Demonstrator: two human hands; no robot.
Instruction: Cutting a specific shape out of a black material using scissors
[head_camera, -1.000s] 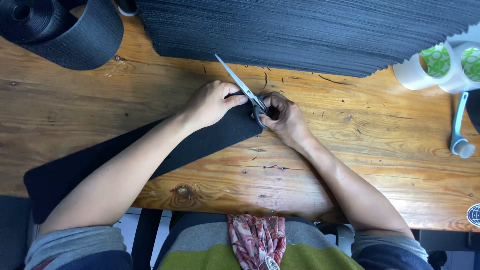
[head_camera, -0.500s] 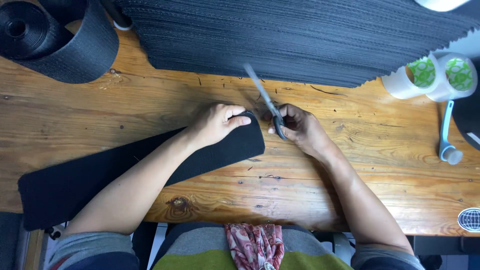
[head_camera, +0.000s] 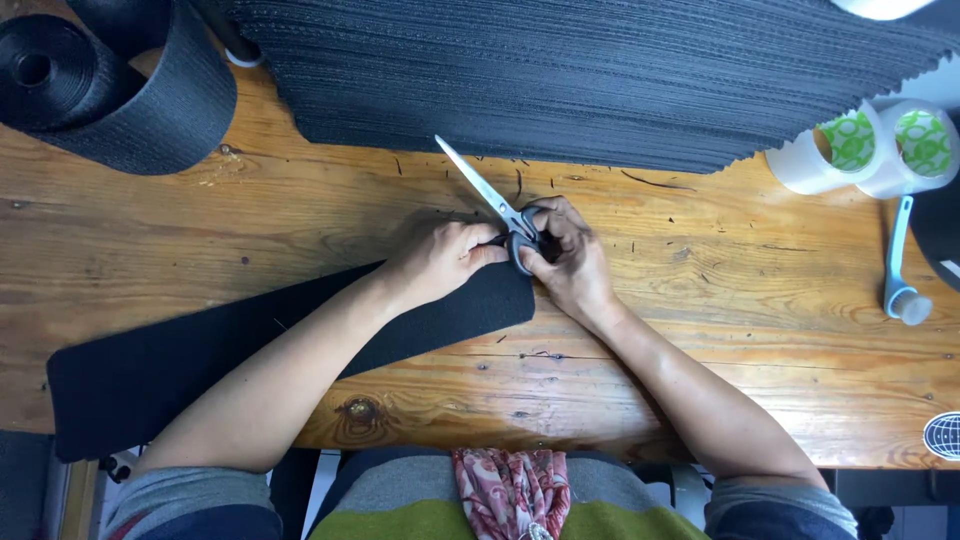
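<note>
At the far left of the wooden table (head_camera: 150, 230) stands a roll of black webbing (head_camera: 120, 85), its loose end curling toward the back edge. Below it, a long black fabric strip (head_camera: 200, 365) lies flat, running diagonally from the near left corner up toward the middle of the table. The left hand (head_camera: 435, 262) rests palm down on the upper end of that strip, fingers together and pressing it flat, fingertips reaching toward the scissors. The scissors (head_camera: 490, 205) sit just past the strip's rounded end, their grey handles down between the two hands and their bright blades closed and pointing up and to the left, toward the big sheet of dark ribbed fabric (head_camera: 600, 80) that covers the back of the table. The right hand (head_camera: 565, 260) is curled around the scissor handles, fingers clamped on them, and touches the fingertips of the left hand. Small dark thread bits are scattered on the wood around both hands.

Farther right, near the back edge, two rolls of clear tape (head_camera: 870, 145) with green and white cores stand side by side, touching each other. Just below them lies a light blue plastic tool (head_camera: 897, 265) with a round end, well apart from the hands.
</note>
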